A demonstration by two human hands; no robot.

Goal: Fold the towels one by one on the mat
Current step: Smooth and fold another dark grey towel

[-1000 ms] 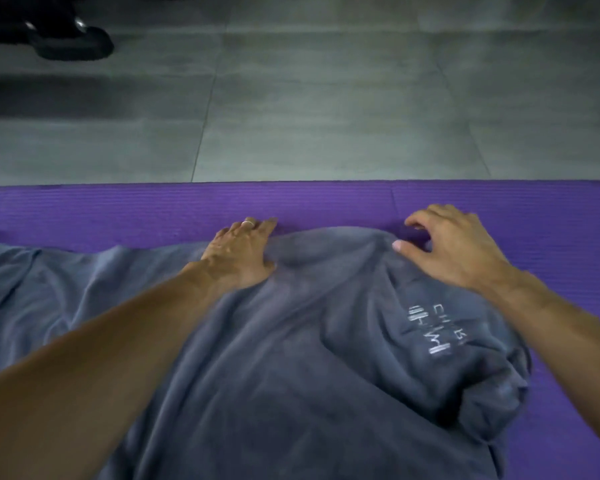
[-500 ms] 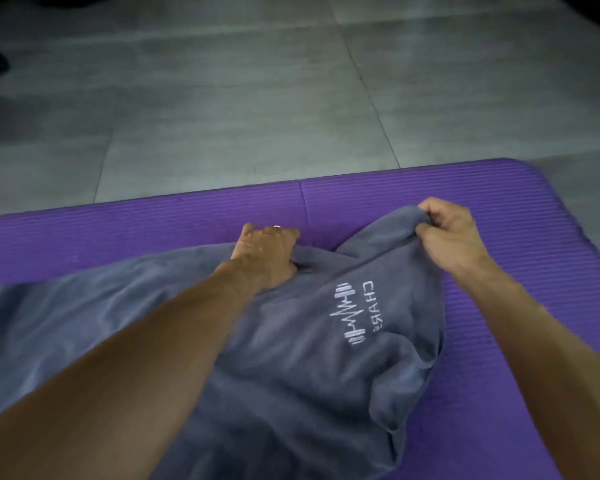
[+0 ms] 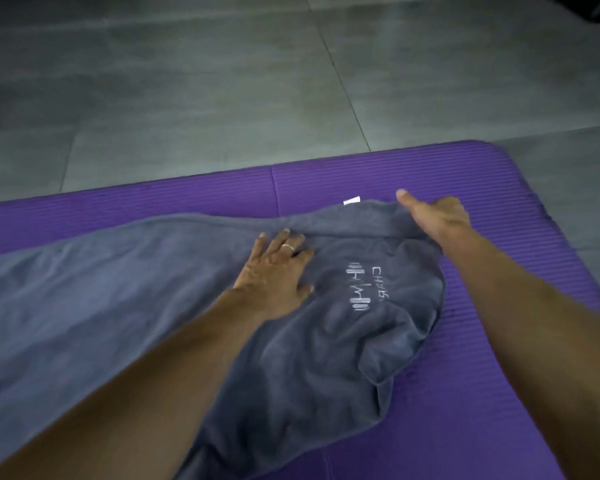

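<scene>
towel [image 3: 136, 289]: soft, limp, crumpled on mat [image 3: 499, 393] | left hand [image 3: 274, 271]: open, flat on cloth | right hand [image 3: 433, 216]: pinches far corner | best held by corners

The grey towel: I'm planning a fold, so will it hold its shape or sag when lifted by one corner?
The grey towel will probably sag: it lies in soft wrinkles and bunches near the logo. It looks thick and plush, so likely heavyish. The ribbed purple mat may grip it, so pushing should ruck it rather than slide it, even with the left hand flat on it.
</scene>
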